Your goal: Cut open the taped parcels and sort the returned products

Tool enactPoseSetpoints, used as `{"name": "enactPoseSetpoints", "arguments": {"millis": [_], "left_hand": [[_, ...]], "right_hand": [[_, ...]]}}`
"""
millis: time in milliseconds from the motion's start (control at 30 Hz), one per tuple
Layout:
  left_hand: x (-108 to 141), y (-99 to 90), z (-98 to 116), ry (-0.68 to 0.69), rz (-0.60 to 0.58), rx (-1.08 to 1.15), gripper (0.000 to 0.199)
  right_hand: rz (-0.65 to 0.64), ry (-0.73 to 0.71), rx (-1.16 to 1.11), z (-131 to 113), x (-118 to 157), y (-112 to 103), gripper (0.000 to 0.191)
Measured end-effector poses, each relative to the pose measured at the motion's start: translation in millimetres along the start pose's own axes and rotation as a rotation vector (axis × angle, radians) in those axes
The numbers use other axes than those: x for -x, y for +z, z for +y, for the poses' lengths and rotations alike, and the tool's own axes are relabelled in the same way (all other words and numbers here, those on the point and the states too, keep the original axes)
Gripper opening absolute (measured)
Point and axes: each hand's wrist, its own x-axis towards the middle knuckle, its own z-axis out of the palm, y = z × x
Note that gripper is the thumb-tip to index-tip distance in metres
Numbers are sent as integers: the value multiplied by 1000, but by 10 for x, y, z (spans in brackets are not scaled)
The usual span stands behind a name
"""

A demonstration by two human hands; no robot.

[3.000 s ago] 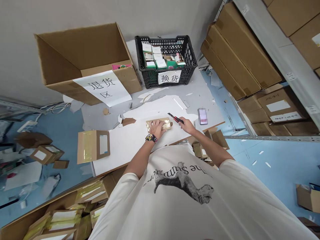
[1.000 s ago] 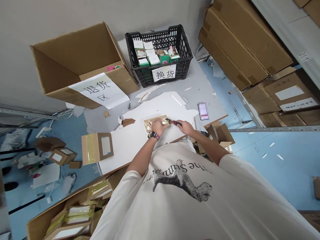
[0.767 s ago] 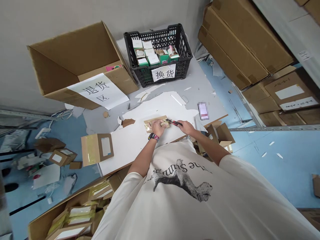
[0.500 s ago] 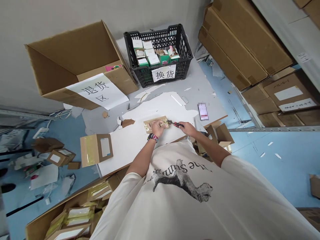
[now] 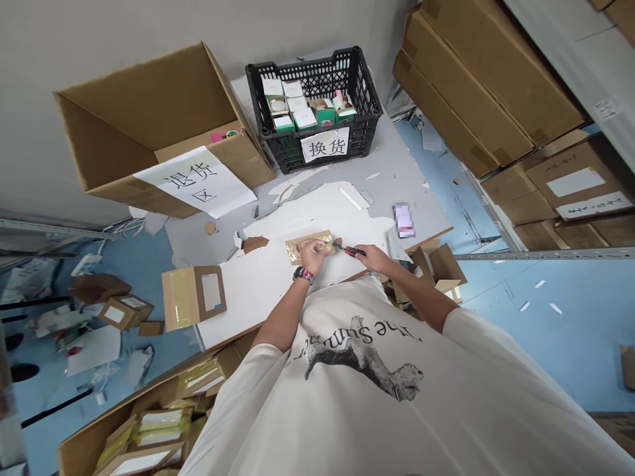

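The left hand (image 5: 312, 255) lies open on a taped cardboard packet (image 5: 297, 248). The right hand (image 5: 373, 258) grips a red box cutter (image 5: 353, 250), its tip just beside the packet.

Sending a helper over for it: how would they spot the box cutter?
From the black crate, look down the view to the white board. There the left hand presses a gold-taped cardboard packet, and the right hand grips the box cutter, the only red-and-black tool, its tip near the packet's edge.
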Motion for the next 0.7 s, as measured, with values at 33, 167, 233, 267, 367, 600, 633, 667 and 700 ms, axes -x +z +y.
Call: {"name": "enactPoseSetpoints", "arguments": {"millis": [33,167,233,267,367,600,633,667,700], "left_hand": [[5,-5,-2,7,0,-3,8],[11,-43,-10,33,14,-64,7],[-6,-71,-15,28,27,-67,8],[-16,-85,-18,22,32,-56,8],[-34,-105,-26,27,20,-26,8],[7,-40,-20,57,-17,-20,5],[7,-33,-20,59,-17,-22,5],[7,-28,-19,62,-18,-27,5],[6,-24,-20,64,-16,-32,5]], "right_hand": [[6,-2,-17,0,13,9,33],[3,24,-168,24,52,37,31],[-59,84,-302,72,68,44,31],[-99,111,-367,104,74,47,30],[-126,135,-485,191,67,61,28],[48,87,-493,130,-99,150,28],[30,75,-464,107,-120,174,28],[13,68,-439,90,-134,200,27],[-2,67,-424,80,-140,225,26]]}}
